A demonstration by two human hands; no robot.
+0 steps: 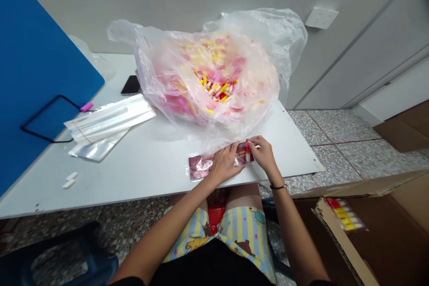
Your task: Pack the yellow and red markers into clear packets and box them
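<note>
A flat clear plastic packet (200, 167) with a maroon printed insert lies near the table's front edge. My left hand (225, 163) rests across its middle, fingers on the upper edge and thumb toward the lower edge, holding it against the table. At the packet's right end, my right hand (263, 154) pinches a small tube with a red cap and pale body (248, 152). Whether the tube is inside the packet or on top of it, I cannot tell. Just beyond my hands stands a large translucent plastic bag (157, 60) full of red, yellow, pink and white tubes.
On the white table (147, 161) lie a stack of clear sleeves (110, 120), a phone (130, 85) and two small white pieces (70, 180). A blue panel (43, 53) rises at the left. A cardboard box (385, 237) at lower right holds a filled packet (345, 215).
</note>
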